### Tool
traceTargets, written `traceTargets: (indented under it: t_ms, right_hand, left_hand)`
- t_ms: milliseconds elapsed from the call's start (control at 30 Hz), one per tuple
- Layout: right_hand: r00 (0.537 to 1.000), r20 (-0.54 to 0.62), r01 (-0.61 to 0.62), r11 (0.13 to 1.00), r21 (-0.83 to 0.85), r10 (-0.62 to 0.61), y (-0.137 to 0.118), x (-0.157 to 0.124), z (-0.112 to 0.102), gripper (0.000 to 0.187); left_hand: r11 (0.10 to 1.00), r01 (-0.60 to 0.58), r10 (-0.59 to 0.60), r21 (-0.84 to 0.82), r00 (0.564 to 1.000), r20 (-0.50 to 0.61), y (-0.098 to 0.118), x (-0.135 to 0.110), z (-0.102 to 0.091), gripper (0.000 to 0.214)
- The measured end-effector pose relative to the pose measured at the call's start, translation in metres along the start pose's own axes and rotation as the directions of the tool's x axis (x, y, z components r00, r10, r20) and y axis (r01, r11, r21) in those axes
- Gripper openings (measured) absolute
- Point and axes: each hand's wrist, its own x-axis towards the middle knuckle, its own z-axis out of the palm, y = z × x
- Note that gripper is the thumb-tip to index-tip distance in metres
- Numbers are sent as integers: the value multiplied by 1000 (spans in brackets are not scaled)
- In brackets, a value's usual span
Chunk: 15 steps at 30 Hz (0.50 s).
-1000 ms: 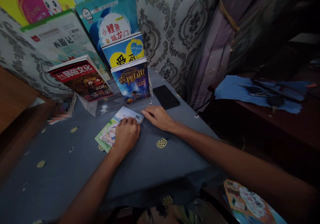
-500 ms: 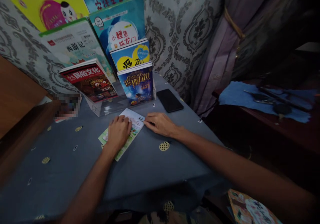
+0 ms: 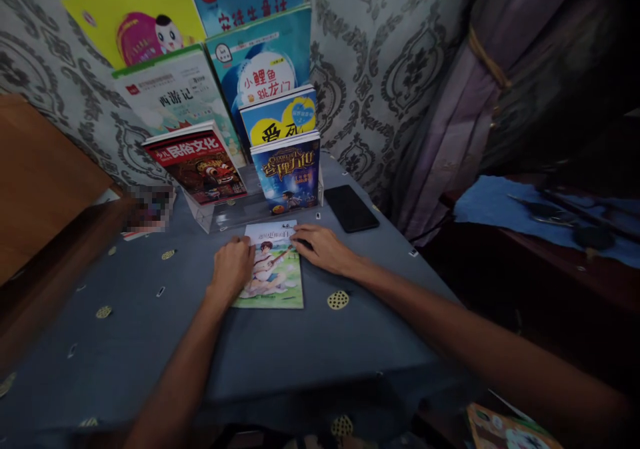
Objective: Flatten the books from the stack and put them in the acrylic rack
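Observation:
A thin book point(image 3: 275, 279) lies flat on the blue tablecloth, squared to me. Its cover has a seated figure playing a stringed instrument on green grass. My left hand point(image 3: 231, 267) grips the book's left edge with curled fingers. At the upper right edge, my right hand point(image 3: 323, 247) has its fingers bent and closed on the border; its thumb is partly hidden. Just beyond the book is a clear stand point(image 3: 215, 218), holding a dark blue book point(image 3: 290, 172) and a red book point(image 3: 200, 169) at its front.
Taller books, such as a teal one point(image 3: 270, 62) and a yellow one point(image 3: 135, 19), rise in tiers behind. A black phone point(image 3: 351, 208) lies right of the stand. A wooden panel point(image 3: 45, 182) stands left. Blue cloth point(image 3: 500, 212) with dark items covers a surface at far right.
The book has turned from slanted to straight. My left hand has slid off the middle of its cover to the left edge, showing the picture. The view has shifted slightly.

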Motion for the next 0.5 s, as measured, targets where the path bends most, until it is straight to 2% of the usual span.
traceTargets:
  t_ms: [267,500]
  right_hand:
    - [997,47,-68,997,22,67,19,17,9,39]
    - [998,38,-47,998,36,46,33,25,17,42]
  left_hand:
    - [994,4,-13,-111,997,-76,-2,17,18,36]
    - [984,-39,15,-175,991,-136,-5,30,27,36]
